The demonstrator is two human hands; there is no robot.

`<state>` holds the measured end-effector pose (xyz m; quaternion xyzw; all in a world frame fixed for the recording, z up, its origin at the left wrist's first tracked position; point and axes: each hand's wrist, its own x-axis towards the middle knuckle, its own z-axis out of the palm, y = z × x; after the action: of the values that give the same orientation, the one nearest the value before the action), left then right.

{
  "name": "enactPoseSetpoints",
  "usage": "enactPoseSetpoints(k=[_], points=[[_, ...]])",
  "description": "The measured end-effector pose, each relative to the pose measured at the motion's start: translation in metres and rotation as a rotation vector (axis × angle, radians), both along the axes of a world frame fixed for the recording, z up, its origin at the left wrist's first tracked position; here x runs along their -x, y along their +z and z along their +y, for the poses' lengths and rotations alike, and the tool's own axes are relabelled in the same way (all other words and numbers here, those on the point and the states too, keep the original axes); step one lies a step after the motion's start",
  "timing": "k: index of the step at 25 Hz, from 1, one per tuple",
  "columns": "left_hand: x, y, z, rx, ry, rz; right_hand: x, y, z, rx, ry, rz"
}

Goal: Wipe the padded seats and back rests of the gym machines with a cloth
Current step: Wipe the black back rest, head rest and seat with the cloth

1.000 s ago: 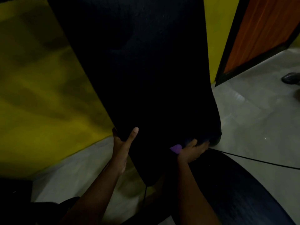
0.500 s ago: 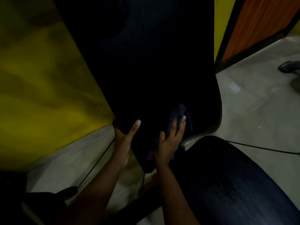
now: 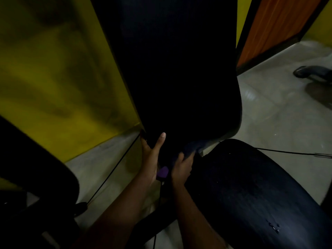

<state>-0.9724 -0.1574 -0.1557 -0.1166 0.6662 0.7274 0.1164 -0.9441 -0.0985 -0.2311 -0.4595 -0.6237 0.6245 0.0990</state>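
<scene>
Two bare hands work at the foot of a tall black padded back rest that fills the middle of the dim head view, standing nearly upright and tapering downward. The left hand clasps the pad's lower left edge, thumb laid flat up the front face and the other fingers hooked out of sight behind it. The right hand is closed around a dark cloth, bunched and pressed against the bottom of the back rest where it meets the padded seat; a purple corner of the cloth sticks out between the two wrists. The seat, black with a faint sheen and a few small pale flecks near its lower right, spreads from the right hand toward the bottom right of the frame. A yellow wall runs behind the pad on the left, and an orange-brown panel with a dark frame stands at upper right. Thin black cables cross the pale grey floor on both sides of the machine. A dark curved shape, too shadowed to identify, fills the lower left corner
</scene>
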Motion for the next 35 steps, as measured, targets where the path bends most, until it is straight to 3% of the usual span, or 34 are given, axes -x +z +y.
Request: enactPoseSetpoints(k=[7,10,12,16,20,24,27,31,35], points=[[-0.046,0.061,-0.004,0.008,0.107,-0.098,-0.059,0.081,0.007,-0.192,0.554,0.233],[-0.079,0.084,-0.005,0.040,0.143,-0.144,-0.090,0.129,0.038,-0.291,0.681,0.281],[-0.109,0.094,0.002,0.045,0.160,-0.182,-0.107,0.157,0.067,-0.408,0.743,0.251],[-0.176,0.091,0.041,0.023,0.190,-0.308,-0.147,0.184,0.140,-0.835,1.001,0.037],[-0.218,0.054,0.082,0.013,0.225,-0.469,-0.194,0.152,0.189,-1.256,1.310,-0.174],[-0.237,0.005,0.112,0.004,0.355,-0.556,-0.231,0.089,0.198,-1.326,1.563,-0.198],[-0.234,-0.042,0.131,-0.083,0.501,-0.579,-0.217,0.056,0.197,-1.330,1.656,-0.094],[-0.218,-0.089,0.152,-0.286,0.747,-0.659,-0.173,0.029,0.194,-1.488,1.705,0.161],[-0.208,-0.083,0.158,-0.143,0.810,-0.667,-0.128,0.014,0.189,-1.476,1.715,0.295]])
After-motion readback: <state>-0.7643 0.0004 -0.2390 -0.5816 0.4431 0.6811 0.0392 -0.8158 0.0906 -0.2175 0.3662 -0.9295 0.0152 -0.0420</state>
